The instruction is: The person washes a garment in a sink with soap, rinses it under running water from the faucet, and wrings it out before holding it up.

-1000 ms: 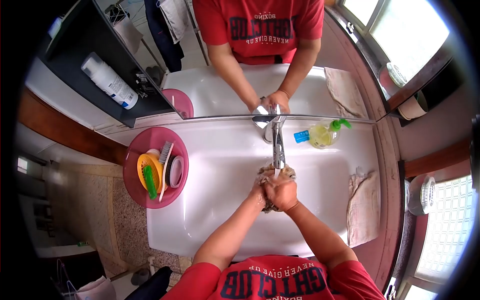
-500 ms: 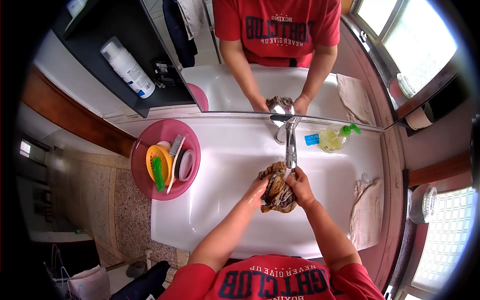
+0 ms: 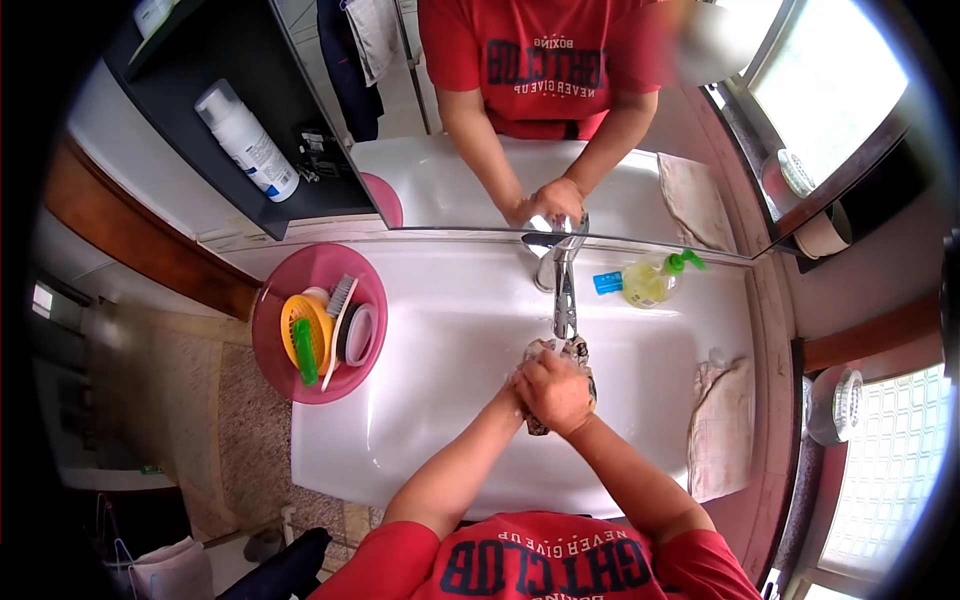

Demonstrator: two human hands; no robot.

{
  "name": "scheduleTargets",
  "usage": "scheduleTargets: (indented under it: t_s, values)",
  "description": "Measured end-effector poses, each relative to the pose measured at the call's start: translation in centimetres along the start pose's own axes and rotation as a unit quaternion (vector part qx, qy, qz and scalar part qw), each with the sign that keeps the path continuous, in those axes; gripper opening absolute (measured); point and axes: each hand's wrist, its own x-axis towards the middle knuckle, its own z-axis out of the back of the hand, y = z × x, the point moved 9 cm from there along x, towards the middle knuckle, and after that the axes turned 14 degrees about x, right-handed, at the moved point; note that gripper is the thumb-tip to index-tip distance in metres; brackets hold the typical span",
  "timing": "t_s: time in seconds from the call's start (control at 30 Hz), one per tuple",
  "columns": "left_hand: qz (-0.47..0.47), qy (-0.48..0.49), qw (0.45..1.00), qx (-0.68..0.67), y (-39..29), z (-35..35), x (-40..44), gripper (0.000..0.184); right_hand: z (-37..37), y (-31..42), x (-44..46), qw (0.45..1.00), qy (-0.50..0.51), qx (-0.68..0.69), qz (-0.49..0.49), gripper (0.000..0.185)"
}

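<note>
A wet, brown-and-black patterned cloth (image 3: 538, 426) is bunched up over the white basin, right under the chrome faucet (image 3: 565, 295), with water running onto it. My right hand (image 3: 558, 390) lies across the top, its fingers curled over the cloth and my left hand. From the left side my left hand (image 3: 520, 386) holds the cloth; most of its fingers are hidden beneath the right. Edges of the cloth stick out above and below the two hands.
Left of the basin (image 3: 450, 455), a pink tub (image 3: 272, 350) holds a brush, a yellow basket and a green item. At the back right stand a soap pump bottle (image 3: 650, 285) and a small blue item (image 3: 607, 283). A folded towel (image 3: 722, 430) drapes the right rim.
My right hand has moved left, from the cloth's right side to over the cloth and my left hand. The view has shifted slightly.
</note>
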Motion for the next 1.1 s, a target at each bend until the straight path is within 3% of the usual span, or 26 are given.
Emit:
scheduleTargets:
  t_s: [0.03, 0.07, 0.13, 0.17, 0.2, 0.27, 0.3, 0.33, 0.4, 0.53, 0.6, 0.67, 0.73, 0.77, 0.83, 0.87, 0.93, 0.97, 1.0, 1.07, 1.1]
  values:
    - [-0.003, 0.017, 0.996, -0.084, -2.9, -3.3, -1.0, 0.022, 0.3, -1.4, 0.1, 0.999, -0.012, 0.002, -0.037, 0.014]
    - [-0.002, 0.019, 0.996, -0.085, -5.5, -6.6, -2.2, 0.022, 0.7, -2.0, 0.3, 0.999, -0.013, 0.000, -0.039, 0.014]
    - [0.032, -0.197, 0.978, -0.053, -8.4, -7.5, -4.9, 0.018, 0.5, -5.1, 0.3, 0.988, 0.040, -0.020, -0.149, 0.019]
    - [0.035, -0.263, 0.964, -0.018, -8.8, -6.8, -5.7, 0.019, 0.8, -7.0, -0.1, 0.974, 0.009, 0.043, -0.222, 0.025]
    - [0.033, -0.264, 0.964, -0.017, -8.7, -6.5, -5.6, 0.019, 0.3, -8.0, -0.4, 0.975, 0.009, 0.044, -0.220, 0.025]
    - [0.013, -0.295, 0.951, 0.091, -9.0, -5.4, -6.0, 0.022, 0.4, -10.2, -1.6, 0.936, -0.082, 0.191, -0.285, 0.027]
    - [-0.007, -0.296, 0.954, 0.053, -8.8, -5.1, -6.2, 0.022, -0.9, -11.4, -3.0, 0.894, -0.048, 0.268, -0.356, 0.030]
    - [-0.013, -0.299, 0.953, 0.053, -9.0, -5.2, -6.5, 0.022, -1.1, -11.7, -3.4, 0.895, -0.045, 0.271, -0.351, 0.030]
    - [0.008, -0.299, 0.948, -0.112, -8.2, -5.0, -7.4, 0.027, -3.2, -12.8, -5.1, 0.728, -0.134, 0.548, -0.391, 0.036]
    - [0.023, -0.172, 0.967, -0.187, -9.5, -7.5, -8.0, 0.034, -6.3, -11.2, -7.4, 0.477, -0.058, 0.719, -0.503, 0.057]
    - [-0.006, -0.185, 0.967, -0.177, -9.2, -6.3, -8.2, 0.035, -7.5, -10.8, -7.3, 0.402, -0.020, 0.764, -0.504, 0.061]
    - [-0.020, -0.205, 0.968, -0.141, -10.5, -6.5, -9.8, 0.033, -7.6, -10.0, -7.0, 0.389, 0.028, 0.748, -0.537, 0.059]
    - [0.019, -0.216, 0.976, -0.007, -11.3, -5.4, -10.9, 0.030, -7.4, -10.6, -6.0, 0.430, 0.018, 0.732, -0.528, 0.042]
    - [0.014, -0.219, 0.976, -0.008, -11.2, -4.1, -11.1, 0.030, -7.5, -10.5, -5.7, 0.430, 0.024, 0.732, -0.528, 0.042]
    - [0.003, -0.112, 0.967, 0.229, -11.9, -3.7, -10.5, 0.034, -5.0, -11.3, -2.9, 0.609, -0.031, 0.665, -0.432, 0.031]
    - [0.001, -0.115, 0.966, 0.230, -12.2, -3.5, -10.7, 0.034, -4.9, -10.5, -2.4, 0.609, -0.028, 0.666, -0.431, 0.031]
    - [0.015, -0.079, 0.996, 0.037, -12.1, -4.0, -10.9, 0.043, -3.1, -9.3, -1.1, 0.781, -0.044, 0.497, -0.376, 0.024]
    - [0.029, -0.078, 0.996, -0.043, -11.7, -3.8, -10.9, 0.056, -2.5, -7.4, -0.4, 0.822, -0.049, 0.454, -0.342, 0.027]
    - [0.033, -0.075, 0.996, -0.045, -11.5, -3.5, -10.6, 0.056, -1.7, -5.1, 0.4, 0.886, -0.004, 0.366, -0.284, 0.026]
    - [0.015, -0.036, 0.987, -0.154, -11.1, -3.7, -9.2, 0.065, -0.9, -0.6, 1.2, 0.961, -0.019, 0.264, -0.085, 0.033]
    - [0.007, 0.041, 0.982, -0.183, -9.8, -3.5, -7.9, 0.070, -0.1, 2.7, 1.6, 0.984, 0.001, 0.177, -0.032, 0.034]
